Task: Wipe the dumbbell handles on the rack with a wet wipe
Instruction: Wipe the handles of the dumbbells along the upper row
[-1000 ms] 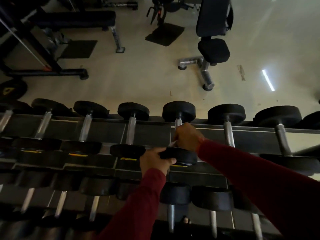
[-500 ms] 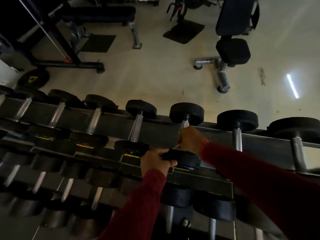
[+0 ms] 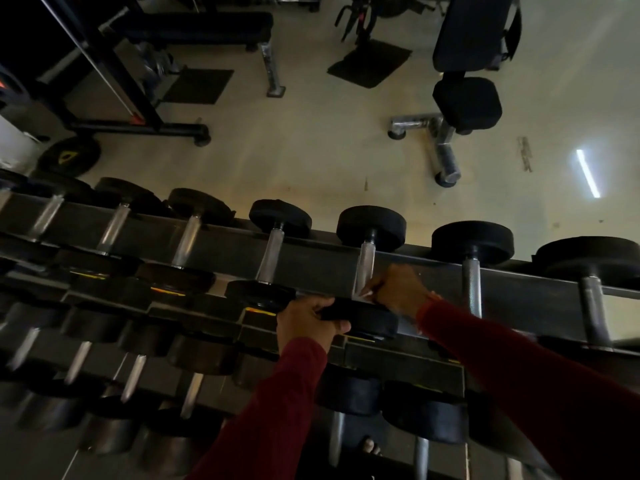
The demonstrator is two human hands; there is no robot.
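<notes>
While dim over pale gym floor (image 3: 311, 161), tiered rack (image 3: 433, 275) of dumbbells.
Left hand (image 3: 304, 323) gripping dumbbell (image 3: 367, 271) head; right hand (image 3: 398, 289) clenching wet wipe (image 3: 365, 294) around handle; benches behind.

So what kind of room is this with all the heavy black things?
Most likely a gym. Rows of dumbbells sit on a long rack, with a padded bench and an exercise seat on the floor beyond.
</notes>
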